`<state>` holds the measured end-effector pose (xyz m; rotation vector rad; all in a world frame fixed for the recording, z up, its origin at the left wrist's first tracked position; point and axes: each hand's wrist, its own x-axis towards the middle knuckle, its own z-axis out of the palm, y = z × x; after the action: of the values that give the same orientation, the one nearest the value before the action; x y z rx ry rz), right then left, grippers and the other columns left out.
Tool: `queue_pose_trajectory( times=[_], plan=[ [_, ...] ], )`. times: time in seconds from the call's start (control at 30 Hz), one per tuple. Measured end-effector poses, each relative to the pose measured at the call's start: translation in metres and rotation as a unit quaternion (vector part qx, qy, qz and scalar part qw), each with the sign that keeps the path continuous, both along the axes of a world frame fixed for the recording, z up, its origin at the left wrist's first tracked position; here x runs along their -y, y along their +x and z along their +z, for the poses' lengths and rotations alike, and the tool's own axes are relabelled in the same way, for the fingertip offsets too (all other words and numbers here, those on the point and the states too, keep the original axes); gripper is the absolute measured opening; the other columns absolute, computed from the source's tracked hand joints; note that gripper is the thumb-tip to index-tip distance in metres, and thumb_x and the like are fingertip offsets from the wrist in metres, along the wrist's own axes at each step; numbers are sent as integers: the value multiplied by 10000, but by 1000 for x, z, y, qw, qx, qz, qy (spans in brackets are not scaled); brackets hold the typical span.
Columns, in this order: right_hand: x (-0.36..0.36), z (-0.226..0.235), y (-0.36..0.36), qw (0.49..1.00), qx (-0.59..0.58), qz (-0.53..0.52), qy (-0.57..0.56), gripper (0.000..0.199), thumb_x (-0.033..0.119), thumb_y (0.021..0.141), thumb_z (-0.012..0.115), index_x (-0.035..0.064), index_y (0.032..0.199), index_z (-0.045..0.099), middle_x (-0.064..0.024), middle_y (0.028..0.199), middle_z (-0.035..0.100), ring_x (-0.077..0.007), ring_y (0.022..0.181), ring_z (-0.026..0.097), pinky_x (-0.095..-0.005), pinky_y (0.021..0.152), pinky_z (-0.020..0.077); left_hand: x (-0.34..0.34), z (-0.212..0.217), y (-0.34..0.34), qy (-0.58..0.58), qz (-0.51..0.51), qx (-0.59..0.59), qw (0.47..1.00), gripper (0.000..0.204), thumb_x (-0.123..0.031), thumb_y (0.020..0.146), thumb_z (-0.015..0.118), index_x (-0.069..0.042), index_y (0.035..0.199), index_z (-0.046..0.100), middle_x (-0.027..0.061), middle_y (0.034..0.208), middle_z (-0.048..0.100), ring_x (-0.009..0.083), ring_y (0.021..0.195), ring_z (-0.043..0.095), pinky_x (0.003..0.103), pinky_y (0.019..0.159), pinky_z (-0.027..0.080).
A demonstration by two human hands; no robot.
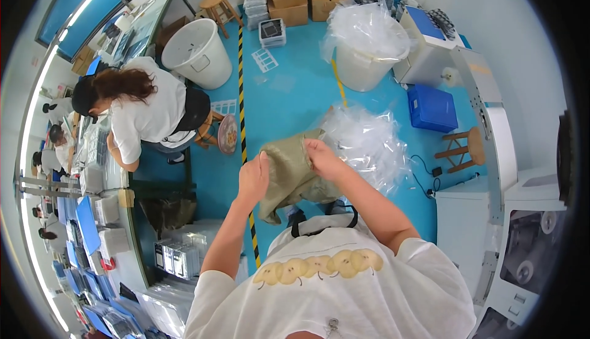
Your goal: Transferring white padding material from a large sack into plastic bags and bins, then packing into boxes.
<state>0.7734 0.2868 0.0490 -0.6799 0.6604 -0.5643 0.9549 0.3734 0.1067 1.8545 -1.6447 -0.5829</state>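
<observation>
Both my hands hold an olive-tan woven sack out in front of me, above the blue floor. My left hand grips its left edge. My right hand pinches its upper rim. The sack hangs crumpled between them, reaching down toward my shoes. Just past my right hand, a heap of clear plastic bags lies on the floor, partly behind the sack.
A co-worker in a white shirt sits at a long bench on my left, loaded with trays. A white bin and a bag-lined tub stand ahead. Black-and-yellow floor tape, a blue box, a wooden stool and white machines are nearby.
</observation>
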Motion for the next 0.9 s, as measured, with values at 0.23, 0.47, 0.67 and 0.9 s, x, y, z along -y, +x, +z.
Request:
queue_pose_trajectory(
  times=[0.23, 0.47, 0.67, 0.9],
  plan=[
    [-12, 38, -11, 996, 75, 26, -48, 144, 203, 893, 569, 80, 819, 579, 46, 688, 531, -44, 570, 479, -183, 516, 387, -6, -12, 5, 6, 29, 20, 999, 365, -264, 963, 329, 15, 792, 492, 203, 644, 485, 390, 616, 486, 434, 552, 373],
    [-20, 28, 5, 999, -1, 19, -50, 138, 185, 867, 607, 50, 836, 617, 47, 681, 547, -28, 591, 479, -178, 543, 394, -16, -17, -30, -58, 100, -197, 974, 277, -244, 922, 480, 22, 953, 547, 72, 798, 554, 150, 706, 533, 281, 628, 435],
    [-32, 28, 9, 980, -98, -5, -174, 129, 144, 858, 607, 16, 854, 622, 40, 727, 574, -20, 652, 496, -187, 580, 406, -22, -13, -40, 19, 95, -174, 980, 223, -181, 909, 503, 21, 892, 596, 66, 639, 563, 84, 570, 476, 263, 533, 401],
    [-37, 18, 10, 969, -113, -16, -220, 105, 124, 877, 574, 24, 865, 604, 47, 800, 566, -15, 738, 482, -188, 634, 401, -18, -31, -35, -30, 61, -51, 996, 247, -168, 914, 475, 23, 807, 588, 74, 595, 563, 130, 521, 495, 273, 501, 403]
  ],
)
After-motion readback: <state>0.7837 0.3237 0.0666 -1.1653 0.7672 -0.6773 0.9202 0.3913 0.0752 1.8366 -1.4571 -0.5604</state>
